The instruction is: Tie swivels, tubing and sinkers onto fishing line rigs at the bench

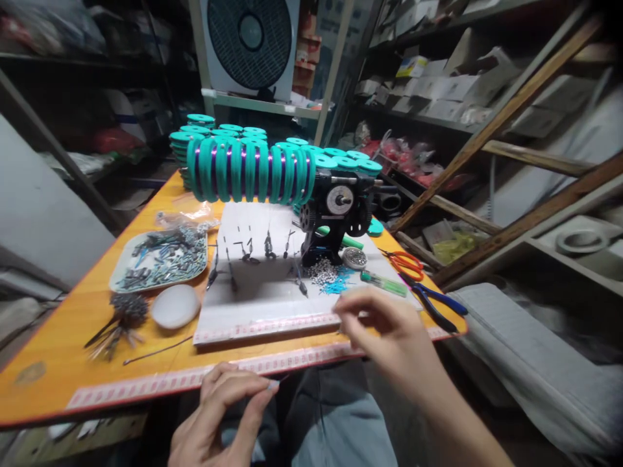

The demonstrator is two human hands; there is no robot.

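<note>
On the left of an orange surface point(48, 350), a pale tray point(118, 272) held a heap of small dark parts. In front of it lay a bundle of dark strands point(129, 308), then a round white dish point(175, 306) and, nearer the front edge, one thin dark strand point(158, 350).

Further right, a white board point(253, 305) carried several small dark assemblies point(268, 245), spaced apart; these looked already made up. Below the board, at the front edge, the person's left hand point(228, 408) pinched a small pale-blue piece point(273, 385) between thumb and forefinger. It seemed to be a piece in mid-work.

Behind, a row of teal spools point(250, 172) ran across to a black geared stand point(335, 207). At its foot lay loose silver beads point(322, 271) and blue bits point(335, 283), a supply that appeared largely unused.

The person's right hand point(389, 318) was over the board's front right corner, curled with a narrow gap at the fingertips; whether it gripped anything could not be told. Beyond it rested a green-handled tool point(384, 283), orange-handled scissors point(407, 264) and, at far right, blue-handled pliers point(438, 303).
</note>
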